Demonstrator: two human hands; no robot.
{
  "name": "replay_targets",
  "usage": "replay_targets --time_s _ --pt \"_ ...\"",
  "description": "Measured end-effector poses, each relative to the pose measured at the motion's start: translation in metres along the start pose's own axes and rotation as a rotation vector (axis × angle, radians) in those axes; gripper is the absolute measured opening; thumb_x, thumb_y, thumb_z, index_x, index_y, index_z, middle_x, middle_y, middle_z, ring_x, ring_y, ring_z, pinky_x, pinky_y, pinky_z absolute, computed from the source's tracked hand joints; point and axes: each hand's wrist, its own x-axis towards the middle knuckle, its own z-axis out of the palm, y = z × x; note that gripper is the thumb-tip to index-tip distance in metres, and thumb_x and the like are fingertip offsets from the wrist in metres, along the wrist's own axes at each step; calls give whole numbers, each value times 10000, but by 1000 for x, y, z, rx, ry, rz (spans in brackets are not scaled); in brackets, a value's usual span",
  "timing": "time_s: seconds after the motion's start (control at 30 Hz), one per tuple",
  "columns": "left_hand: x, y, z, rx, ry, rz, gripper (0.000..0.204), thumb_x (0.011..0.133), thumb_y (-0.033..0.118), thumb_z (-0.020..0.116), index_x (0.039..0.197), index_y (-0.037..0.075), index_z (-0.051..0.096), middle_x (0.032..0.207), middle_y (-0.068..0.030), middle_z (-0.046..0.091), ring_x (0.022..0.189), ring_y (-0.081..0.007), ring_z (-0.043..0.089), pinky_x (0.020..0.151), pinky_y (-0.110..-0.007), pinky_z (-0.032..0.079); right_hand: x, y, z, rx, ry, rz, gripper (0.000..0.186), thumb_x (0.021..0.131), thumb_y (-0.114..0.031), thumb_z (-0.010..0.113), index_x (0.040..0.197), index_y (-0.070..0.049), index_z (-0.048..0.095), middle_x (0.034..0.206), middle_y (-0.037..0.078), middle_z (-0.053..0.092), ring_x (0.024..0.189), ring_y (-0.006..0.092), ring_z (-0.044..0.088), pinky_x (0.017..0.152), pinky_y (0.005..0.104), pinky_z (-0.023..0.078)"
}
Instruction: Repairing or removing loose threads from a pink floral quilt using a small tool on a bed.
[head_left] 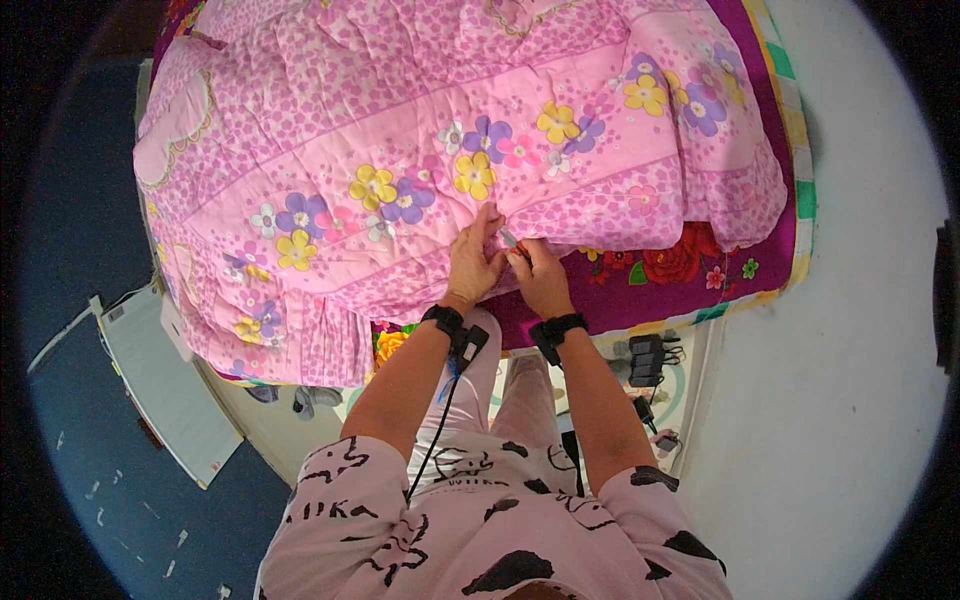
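Two hands, both at the quilt's near edge. Left hand (475,265): fingers partly stretched, laid on the fabric, thumb toward the other hand; can't tell if it pinches a fold, the fingertips blend into the pink. Right hand (543,280): thumb and fingers closed round one small hand tool (514,243), pale narrow tip pointing at the left fingers, red-and-dark handle mostly covered by the grip; exact kind can't be made out.

One pink floral quilt (330,215), under and beyond both hands, top cut off by the frame; at least five yellow flowers printed on it. One purple bedspread (610,300) beneath, mostly hidden, showing right of and just below the right hand; one big red rose print there, partly covered by the quilt.

Two black wristbands (560,335), one per wrist. One black box (469,346) at the left one, one black cable (428,455) running down toward the body. Two legs below the hands, feet not visible.

Well below-right of the right hand, several black power adapters (648,360), overlapping, count unclear. Below-left of the left hand, grey items (316,401) on the floor, too small to identify.
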Motion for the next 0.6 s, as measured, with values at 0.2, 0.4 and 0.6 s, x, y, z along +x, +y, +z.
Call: replay_targets --time_s 0.2,0.4,0.6 --pt "-1 2 -1 7 0 2 850 647 46 654 1379 60 223 1170 -36 578 1031 -275 489 907 -367 354 3 1 3 43 9 47 257 831 -246 530 932 -11 550 854 194 597 793 383 573 693 429 450" --pt "-1 0 -1 -36 -25 -36 864 649 49 661 1385 58 210 1170 -33 579 1028 -273 490 907 -363 351 3 7 3 75 -25 62 279 817 -248 555 943 0 558 862 203 599 820 375 572 722 417 448" --pt "-2 -5 1 -47 -20 -34 870 653 58 669 1387 47 202 1167 -28 582 999 -267 504 894 -358 361 2 9 5 141 -40 107 321 808 -247 560 1008 4 559 906 210 604 848 361 580 751 403 449"
